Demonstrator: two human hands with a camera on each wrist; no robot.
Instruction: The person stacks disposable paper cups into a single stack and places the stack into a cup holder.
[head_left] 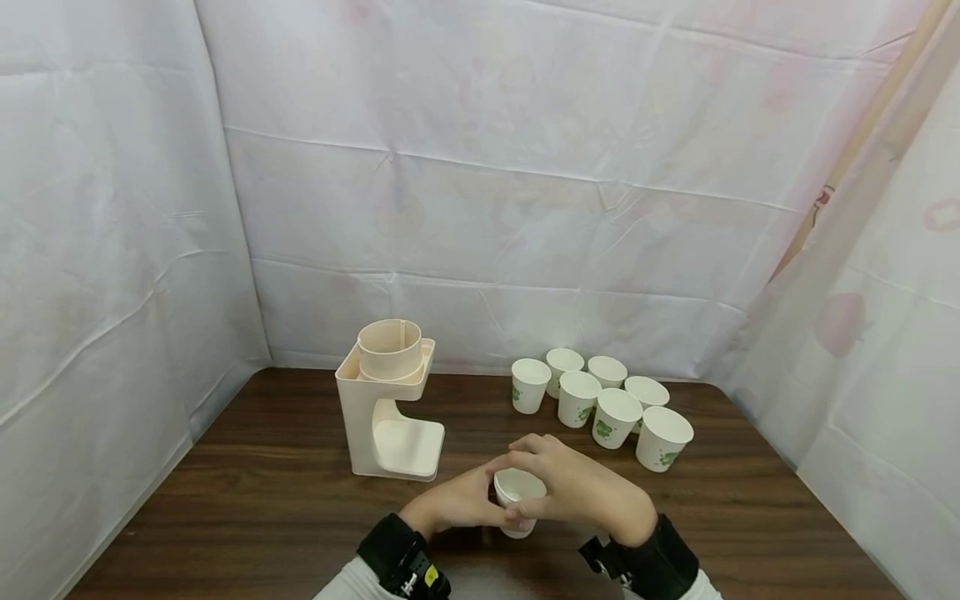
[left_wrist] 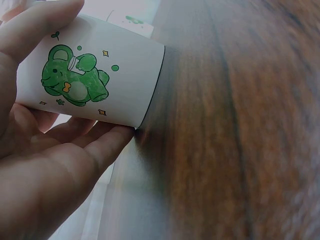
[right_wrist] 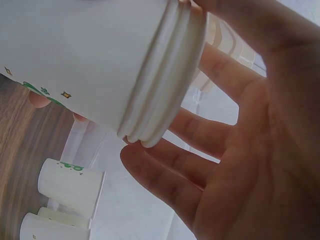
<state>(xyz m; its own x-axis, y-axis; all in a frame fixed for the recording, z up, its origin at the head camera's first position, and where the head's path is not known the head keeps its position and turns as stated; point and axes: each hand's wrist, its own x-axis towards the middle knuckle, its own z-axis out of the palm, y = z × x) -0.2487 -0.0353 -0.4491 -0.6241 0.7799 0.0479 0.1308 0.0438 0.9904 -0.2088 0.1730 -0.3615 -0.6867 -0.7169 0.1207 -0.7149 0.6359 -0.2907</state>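
A short stack of nested white paper cups [head_left: 519, 483] stands upright on the table in front of me, between my hands. My left hand [head_left: 463, 498] curls round the lower cup, thumb on one side and fingers on the other; a green cartoon bear shows on its wall in the left wrist view. From the right, my right hand [head_left: 577, 483] holds the stack near its top, its thumb and fingers around the rims [right_wrist: 162, 80]. Three rims lie close together in the right wrist view. The cup's base is right at the tabletop.
Several white paper cups [head_left: 617, 410] with green prints stand in a group at the back right. A cream stand [head_left: 360, 425] with a round cup-like holder [head_left: 390, 362] on top is at the back left. White curtains [head_left: 487, 208] enclose the dark wooden table [head_left: 247, 517].
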